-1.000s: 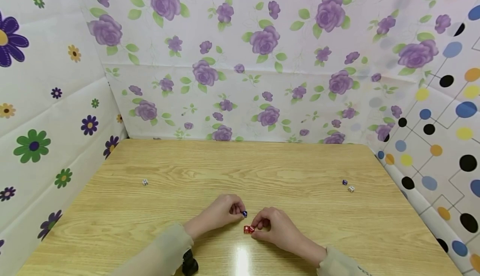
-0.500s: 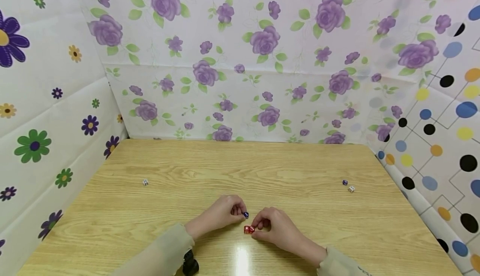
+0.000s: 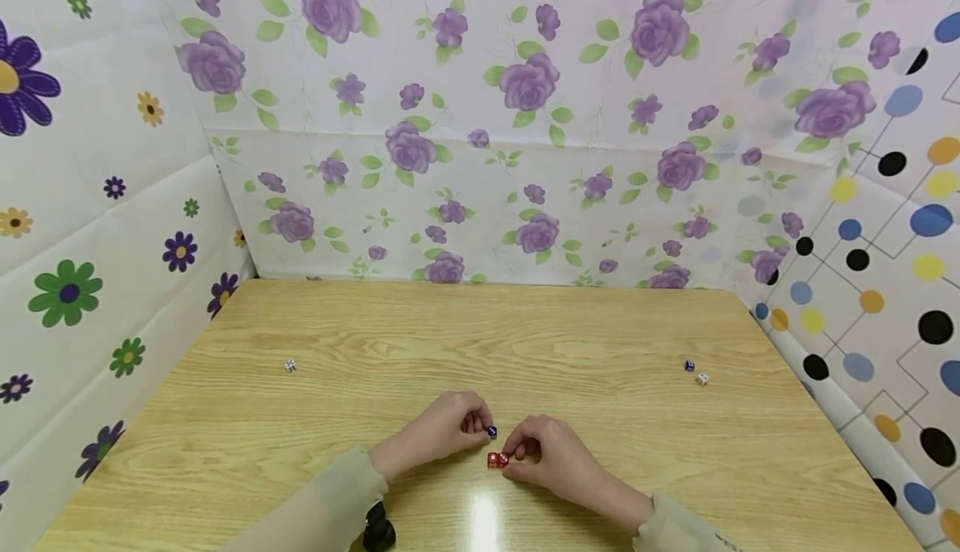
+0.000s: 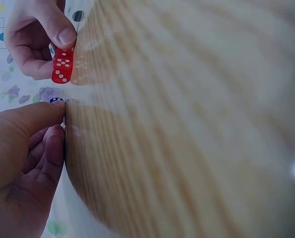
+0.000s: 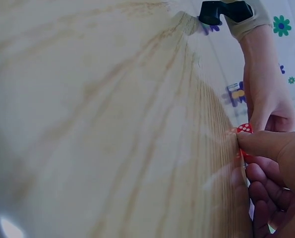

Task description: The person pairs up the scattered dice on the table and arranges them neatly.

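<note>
Two red dice sit side by side on the wooden table in front of the person. My right hand (image 3: pixel 553 456) pinches the right-hand red die (image 3: pixel 503 459) between thumb and finger; the other red die (image 3: pixel 492 459) touches it on the left. Just beyond them, my left hand (image 3: pixel 453 429) pinches a dark blue die (image 3: pixel 492 433) at its fingertips. In the left wrist view a small gap separates this blue die (image 4: pixel 57 99) from the red dice (image 4: pixel 62 67). The right wrist view shows a red die (image 5: pixel 245 128) partly hidden by the right thumb.
A white die (image 3: pixel 290 365) lies far left on the table (image 3: pixel 480 327). Another blue die (image 3: pixel 689 365) and a white die (image 3: pixel 702 378) lie close together at the far right. Patterned cloth walls enclose the back and sides. A black wrist device (image 3: pixel 378 527) sits on the left sleeve.
My left hand has brought the blue die slightly right and nearer the person, closer to the red dice. The right hand and the red dice have stayed in place.
</note>
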{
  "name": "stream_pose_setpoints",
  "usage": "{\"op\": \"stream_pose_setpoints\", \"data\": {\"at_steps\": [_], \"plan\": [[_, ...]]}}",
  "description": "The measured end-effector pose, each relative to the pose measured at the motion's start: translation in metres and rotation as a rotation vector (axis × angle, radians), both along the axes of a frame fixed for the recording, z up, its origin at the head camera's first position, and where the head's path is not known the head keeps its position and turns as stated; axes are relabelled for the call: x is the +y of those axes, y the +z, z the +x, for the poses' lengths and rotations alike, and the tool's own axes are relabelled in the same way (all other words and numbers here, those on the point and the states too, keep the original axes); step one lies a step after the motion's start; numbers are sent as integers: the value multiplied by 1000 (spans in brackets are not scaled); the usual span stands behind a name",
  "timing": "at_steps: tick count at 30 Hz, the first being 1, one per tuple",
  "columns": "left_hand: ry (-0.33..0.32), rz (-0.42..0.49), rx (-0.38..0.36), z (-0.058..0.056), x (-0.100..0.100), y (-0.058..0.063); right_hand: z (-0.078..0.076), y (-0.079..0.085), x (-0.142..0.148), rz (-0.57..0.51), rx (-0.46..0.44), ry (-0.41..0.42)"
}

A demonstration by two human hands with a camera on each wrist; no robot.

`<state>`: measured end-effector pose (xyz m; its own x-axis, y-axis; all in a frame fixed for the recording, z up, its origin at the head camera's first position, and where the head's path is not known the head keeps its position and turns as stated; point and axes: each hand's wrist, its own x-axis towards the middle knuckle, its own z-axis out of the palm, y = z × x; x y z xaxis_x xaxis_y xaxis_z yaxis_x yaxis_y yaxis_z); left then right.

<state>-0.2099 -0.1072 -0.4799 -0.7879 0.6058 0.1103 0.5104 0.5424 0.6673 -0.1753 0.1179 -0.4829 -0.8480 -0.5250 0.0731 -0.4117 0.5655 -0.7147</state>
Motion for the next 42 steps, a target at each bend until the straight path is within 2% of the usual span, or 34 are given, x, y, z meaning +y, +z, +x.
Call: {"op": "stream_pose_setpoints", "data": {"at_steps": [10, 28, 36, 40, 42], "plan": [[-8, 7, 11, -2, -1, -3, -1, -1, 0, -6, 13, 5], [-19, 2, 5, -2, -2, 2, -3, 1, 1, -4, -6, 30], [-13, -2, -4, -1, -1, 1, -7, 1, 10, -25, -69, 110], [-8, 1, -4, -1, 0, 0, -14, 7, 21, -38, -118, 180], [-8, 1, -2, -1, 0, 0, -20, 11, 29, -31, -115, 189]]}}
